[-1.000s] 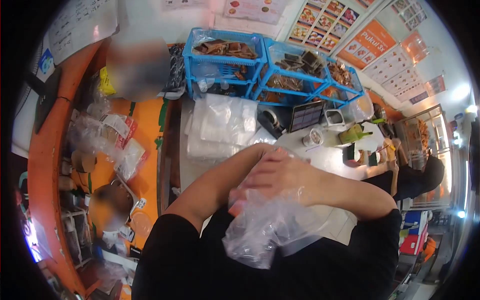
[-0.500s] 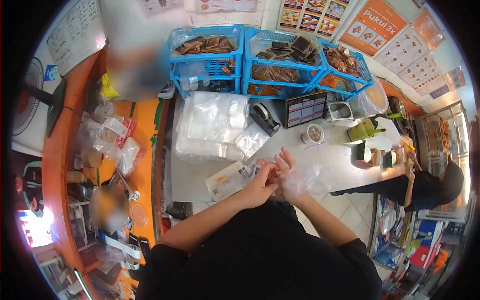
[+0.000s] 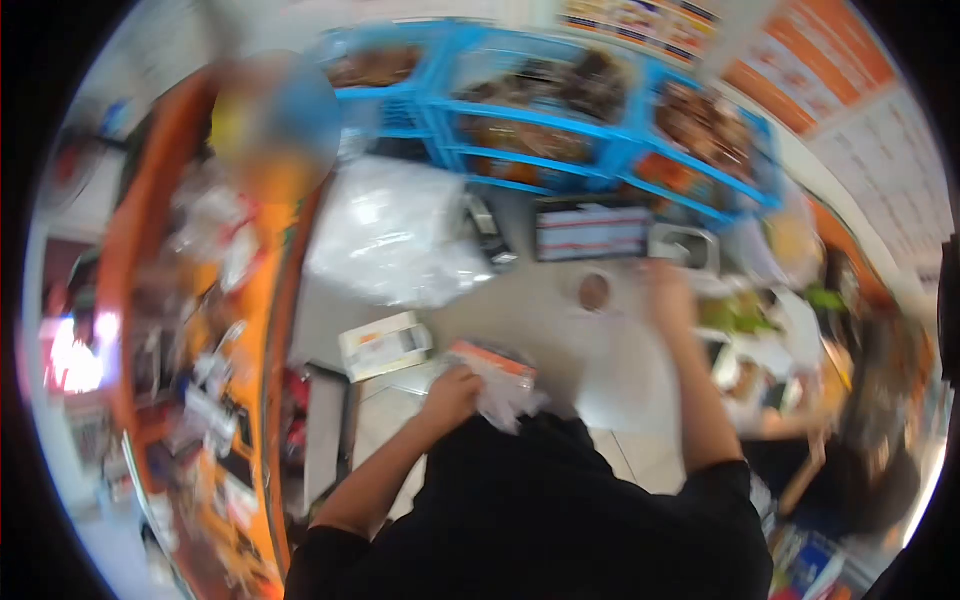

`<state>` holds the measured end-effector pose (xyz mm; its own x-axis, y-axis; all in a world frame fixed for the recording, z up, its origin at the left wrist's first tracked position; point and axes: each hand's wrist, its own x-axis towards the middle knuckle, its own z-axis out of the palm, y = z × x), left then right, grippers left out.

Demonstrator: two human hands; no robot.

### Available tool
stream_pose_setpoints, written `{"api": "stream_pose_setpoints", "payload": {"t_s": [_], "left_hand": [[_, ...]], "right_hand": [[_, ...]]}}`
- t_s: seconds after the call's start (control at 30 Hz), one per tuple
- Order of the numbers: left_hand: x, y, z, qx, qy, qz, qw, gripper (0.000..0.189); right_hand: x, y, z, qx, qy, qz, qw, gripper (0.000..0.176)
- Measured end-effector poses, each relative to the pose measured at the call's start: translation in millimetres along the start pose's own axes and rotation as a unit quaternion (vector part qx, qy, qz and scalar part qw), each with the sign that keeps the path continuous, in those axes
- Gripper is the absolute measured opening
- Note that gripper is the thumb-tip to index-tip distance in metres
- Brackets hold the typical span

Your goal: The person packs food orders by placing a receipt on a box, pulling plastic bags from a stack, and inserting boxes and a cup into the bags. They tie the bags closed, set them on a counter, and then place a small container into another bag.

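My left hand (image 3: 455,392) is closed at the counter's near edge, gripping a clear plastic packet (image 3: 497,368) with an orange and white face. Thin whitish plastic hangs from the packet's lower side. Stretched forward over the counter, my right hand (image 3: 670,285) is smeared by motion, so its fingers cannot be made out. It is nearest the tablet (image 3: 592,233) and the metal container (image 3: 684,246). To its left stands a round tub (image 3: 594,292) with brown contents. A white and yellow box (image 3: 385,346) lies left of my left hand.
A pile of clear plastic bags (image 3: 385,235) covers the counter's left part, beside a black tape dispenser (image 3: 487,232). Blue baskets (image 3: 445,110) of packed food line the back. Green containers (image 3: 738,313) stand at right, near a co-worker's arm (image 3: 790,425). An orange shelf (image 3: 255,350) runs along the left.
My hands have parted: the right has reached forward and right, the left has drawn back left with the packet. Clear plastic was around my right hand before. The view has shifted and blurred.
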<state>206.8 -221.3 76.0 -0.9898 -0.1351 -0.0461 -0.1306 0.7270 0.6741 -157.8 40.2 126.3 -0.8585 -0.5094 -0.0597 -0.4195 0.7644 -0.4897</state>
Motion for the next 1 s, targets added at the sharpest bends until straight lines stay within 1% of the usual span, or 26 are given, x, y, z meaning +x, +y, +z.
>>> {"api": "stream_pose_setpoints", "payload": {"t_s": [0.03,0.07,0.1,0.13,0.17,0.2,0.23,0.27,0.3,0.37,0.4,0.43,0.47,0.5,0.53,0.6,0.63,0.67,0.7,0.73,0.77,0.8,0.87,0.93,0.97,1.0], "left_hand": [[-4.6,-0.9,7.6,0.038,0.02,0.004,0.999,0.015],[-9.9,0.1,14.9,0.065,0.023,-0.028,0.997,0.013],[-14.1,-5.0,24.6,0.054,0.026,-0.024,0.998,0.014],[-15.0,1.3,24.2,0.031,0.039,-0.063,0.997,0.02],[-16.7,8.9,20.2,0.045,0.061,-0.071,0.995,0.03],[-15.2,-6.4,40.4,0.018,0.059,-0.06,0.996,0.032],[-14.3,3.8,32.2,-0.023,0.077,-0.096,0.992,0.032],[-7.2,19.2,24.2,-0.069,0.093,-0.119,0.986,0.031],[-5.7,17.1,21.4,-0.055,0.117,-0.133,0.983,0.031],[-5.5,15.4,22.7,-0.08,0.078,-0.162,0.98,0.03],[-7.5,11.1,27.2,-0.081,0.088,-0.17,0.978,0.03],[-6.6,16.4,30.0,-0.078,0.116,-0.172,0.975,0.031],[-6.1,13.6,31.5,-0.077,0.14,-0.171,0.972,0.033],[-4.1,9.4,34.5,-0.079,0.14,-0.17,0.972,0.033],[-3.0,13.0,33.6,-0.06,0.139,-0.168,0.974,0.035],[-2.3,16.2,31.9,-0.044,0.131,-0.156,0.978,0.038],[-0.8,15.3,30.9,-0.024,0.108,-0.166,0.98,0.04],[2.4,14.3,29.9,-0.004,0.087,-0.176,0.98,0.042],[4.9,17.1,25.3,-0.006,0.082,-0.167,0.982,0.042],[7.5,24.4,16.2,0.035,0.057,-0.164,0.984,0.042],[7.8,27.8,8.6,0.075,0.031,-0.161,0.984,0.041],[7.9,29.5,4.4,0.072,0.024,-0.15,0.986,0.041],[10.9,29.9,-1.7,0.154,0.0,-0.099,0.983,0.038],[22.1,33.7,-12.7,0.171,-0.045,-0.098,0.979,0.031],[26.6,34.6,-22.3,0.124,-0.086,-0.093,0.984,0.029],[23.1,13.9,-0.5,0.071,-0.035,-0.062,0.995,0.026]], "right_hand": [[30.9,38.9,-10.9,-0.06,0.106,-0.011,0.993,0.026],[81.8,118.4,1.3,-0.062,0.038,0.014,0.997,0.027],[99.4,128.1,-11.4,-0.086,0.019,-0.174,0.981,0.025],[143.4,203.6,19.2,-0.247,-0.044,-0.32,0.914,0.029],[171.1,206.0,36.9,-0.224,-0.218,-0.164,0.936,0.038],[187.8,218.5,54.5,-0.31,-0.273,-0.166,0.896,0.046],[180.1,207.9,52.5,-0.388,-0.329,-0.142,0.849,0.056],[192.7,233.2,70.5,-0.379,-0.369,-0.08,0.845,0.06],[188.3,219.7,64.1,-0.38,-0.344,-0.062,0.856,0.053],[152.4,120.2,27.6,-0.306,-0.277,-0.025,0.91,0.04],[137.2,87.6,9.9,-0.284,-0.256,-0.01,0.924,0.035],[138.9,88.5,6.8,-0.284,-0.255,-0.018,0.924,0.035],[138.6,91.4,8.9,-0.332,-0.189,0.005,0.924,0.025],[137.2,97.8,12.2,-0.377,-0.122,0.031,0.918,0.016],[134.4,108.4,11.7,-0.378,-0.121,0.036,0.917,0.016],[132.1,138.1,10.4,-0.393,-0.078,-0.056,0.914,0.017],[132.2,149.7,11.0,-0.396,-0.075,-0.046,0.914,0.017],[136.5,163.9,14.8,-0.391,-0.049,-0.089,0.915,0.018],[137.4,177.1,17.5,-0.386,-0.024,-0.133,0.913,0.021],[136.9,183.1,16.4,-0.389,-0.022,-0.123,0.913,0.021],[139.0,183.5,14.9,-0.355,-0.02,-0.138,0.925,0.021],[140.0,185.7,11.8,-0.32,-0.017,-0.151,0.935,0.021],[133.3,170.8,2.6,-0.305,-0.005,-0.074,0.949,0.02],[107.2,146.9,-27.4,-0.199,0.082,-0.01,0.976,0.028],[111.2,185.0,-30.9,-0.251,0.055,0.021,0.966,0.03],[79.6,182.4,-53.5,-0.134,0.118,-0.056,0.982,0.029]]}}
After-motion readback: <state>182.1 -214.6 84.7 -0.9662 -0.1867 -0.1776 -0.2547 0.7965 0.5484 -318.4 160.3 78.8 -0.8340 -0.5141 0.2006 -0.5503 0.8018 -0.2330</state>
